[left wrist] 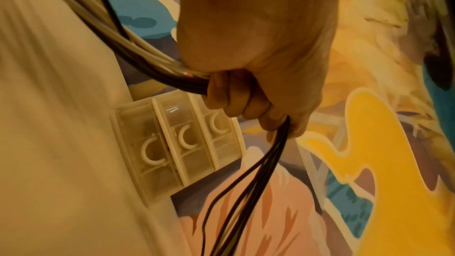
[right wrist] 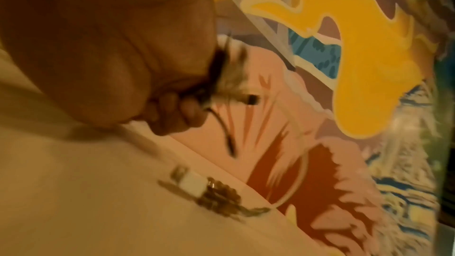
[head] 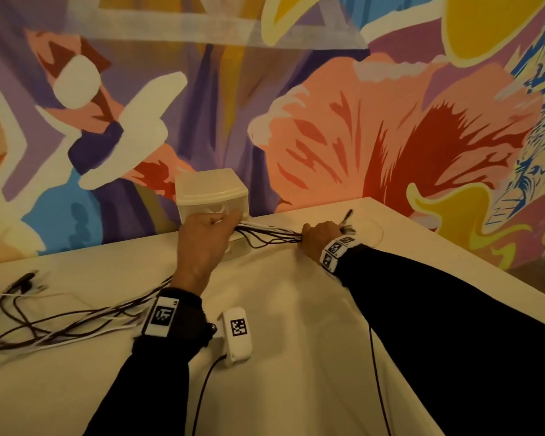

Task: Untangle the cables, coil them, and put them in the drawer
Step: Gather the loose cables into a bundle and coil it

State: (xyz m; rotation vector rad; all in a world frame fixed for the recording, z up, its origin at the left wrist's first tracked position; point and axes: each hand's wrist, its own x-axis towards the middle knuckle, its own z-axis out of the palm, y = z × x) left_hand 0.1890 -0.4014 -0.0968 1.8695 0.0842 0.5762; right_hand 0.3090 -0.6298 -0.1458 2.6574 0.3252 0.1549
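Both fists, left hand (head: pixel 205 234) and right hand (head: pixel 318 235), grip the black-and-white cable bundle (head: pixel 269 235) stretched sideways before the translucent plastic drawer unit (head: pixel 211 191), loose tails trailing left.

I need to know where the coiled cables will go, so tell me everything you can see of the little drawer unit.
The drawer unit is a small, boxy chest of translucent, whitish plastic. It stands upright on the white table, against the painted wall. The left wrist view shows three stacked drawers, each with a pale, curved handle; all look closed. What is inside cannot be made out. The left hand and the cable bundle are in front of it; contact cannot be told.
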